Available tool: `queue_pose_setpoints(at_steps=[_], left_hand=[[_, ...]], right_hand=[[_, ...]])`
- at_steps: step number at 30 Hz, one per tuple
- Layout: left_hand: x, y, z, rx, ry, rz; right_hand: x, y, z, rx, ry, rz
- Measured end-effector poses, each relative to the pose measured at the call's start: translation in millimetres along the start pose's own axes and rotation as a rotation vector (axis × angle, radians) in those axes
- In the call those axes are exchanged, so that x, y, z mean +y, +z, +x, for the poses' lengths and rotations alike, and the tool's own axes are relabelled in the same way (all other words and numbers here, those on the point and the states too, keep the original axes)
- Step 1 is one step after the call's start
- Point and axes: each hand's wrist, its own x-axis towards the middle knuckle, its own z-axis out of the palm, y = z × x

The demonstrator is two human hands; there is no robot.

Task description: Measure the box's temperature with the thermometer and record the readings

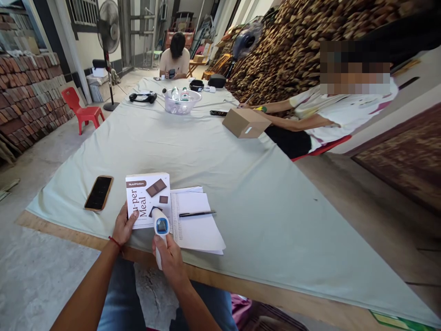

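Step in hand, as judged: aiming the handheld device [161,232] at the white box [149,198], near the table's [275,220] front edge. Left hand [124,226] pinches the box's side; right hand [171,258] grip encloses the handle — next move calls for steadiness.

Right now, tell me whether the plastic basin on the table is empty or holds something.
It holds something: bottles show inside the plastic basin.
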Motion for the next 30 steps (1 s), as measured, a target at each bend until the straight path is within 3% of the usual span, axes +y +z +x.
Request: queue_pose_setpoints(at_steps=[16, 23, 30], left_hand=[[-1, 1, -1, 0.008, 0.016, -0.001], [-4, 2, -3, 0.032, 0.045, 0.020], [1, 3, -4, 0.076, 0.043, -0.018]], right_hand=[[3, 2, -1, 0.003, -0.007, 0.024], [-8, -1, -6, 0.010, 0.009, 0.053], [-11, -24, -18, 0.179, 0.005, 0.078]])
